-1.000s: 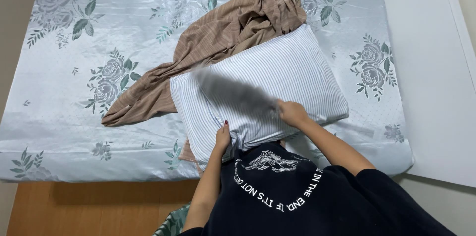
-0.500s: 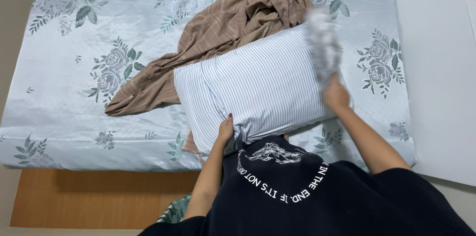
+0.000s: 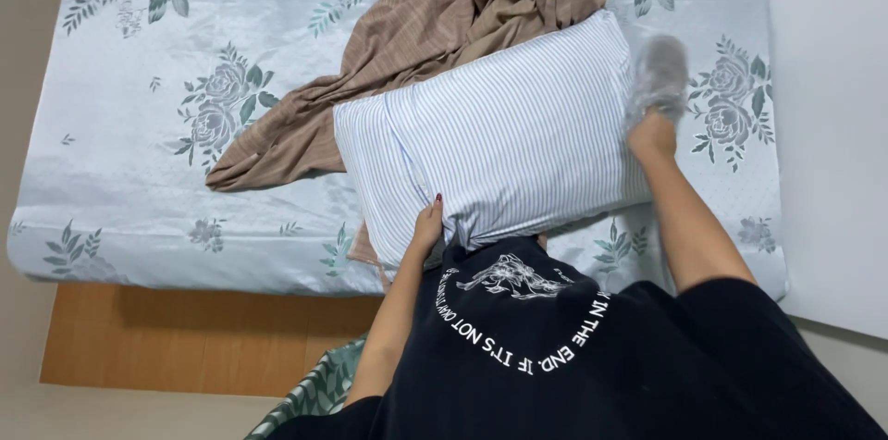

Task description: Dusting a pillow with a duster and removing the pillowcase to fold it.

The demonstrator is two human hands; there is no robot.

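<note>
A striped pillow (image 3: 499,158), white with fine blue lines, lay on the bed (image 3: 139,125), near its front edge and just in front of the person's chest. The bed was covered by a pale blue satin sheet printed with grey-green roses. The left hand (image 3: 427,223) was at the pillow's near edge, fingers closed on the fabric there in a pinching grip, the forearm running down toward the body. The right hand (image 3: 655,93) was raised at the pillow's right end, over the sheet; it was blurred, so whether its grip was spread or pressed together could not be told, nor whether it touched the pillow. A crumpled brown cloth (image 3: 425,42) lay across the bed behind the pillow, its near part tucked under the pillow's far edge and its left end trailing toward the front of the mattress. A wooden floor (image 3: 185,338) showed below the bed's edge.
</note>
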